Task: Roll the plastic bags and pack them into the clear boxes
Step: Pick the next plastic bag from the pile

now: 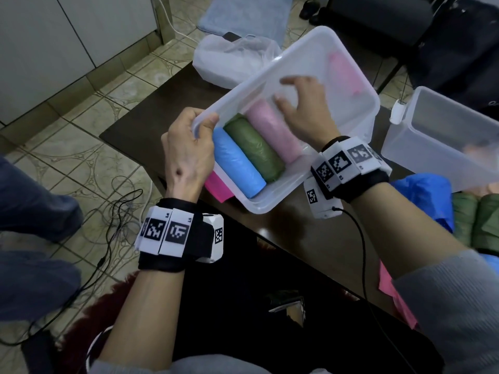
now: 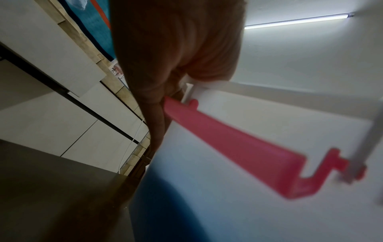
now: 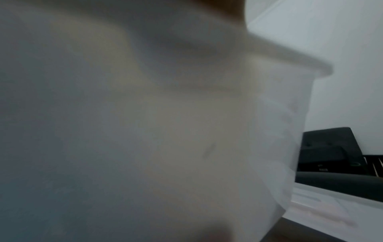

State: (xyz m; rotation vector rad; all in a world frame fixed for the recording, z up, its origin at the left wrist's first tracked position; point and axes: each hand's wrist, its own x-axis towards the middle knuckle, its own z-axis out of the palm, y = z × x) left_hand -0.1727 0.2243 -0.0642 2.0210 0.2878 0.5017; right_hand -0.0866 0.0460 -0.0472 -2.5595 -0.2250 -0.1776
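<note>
1. Clear box (image 1: 359, 76) sits on the dark table (image 1: 129, 136), apparently tilted up at its left corner. Three rolled bags lie side by side at its near end: blue roll (image 1: 239, 168), green roll (image 1: 255, 151), pink roll (image 1: 272, 130), each touching its neighbour. The far part of the box floor is bare; something pink shows blurred through the far wall.
2. Left hand (image 1: 189, 147) grips the box's left rim, thumb curled over the edge, fingers underneath. The left wrist view shows the box's red latch (image 2: 234, 147) against the wall below the rim.
3. Right hand (image 1: 305, 109) is inside the box, fingers spread and relaxed, at the far end of the pink roll. It appears to press or nudge the roll rather than clasp it; motion blur makes contact uncertain. The right wrist view shows only the frosted wall.
4. Judgement: step in hand is seating the pink roll. To do it well, push it snug against the green roll with a flat hand so it does not unroll, and keep the box steady.
5. Surroundings: second clear box (image 1: 442, 136) at right; loose blue bag (image 1: 424, 195) and more green rolls (image 1: 475, 220) just beside it; white bag (image 1: 232, 60) beyond.
</note>
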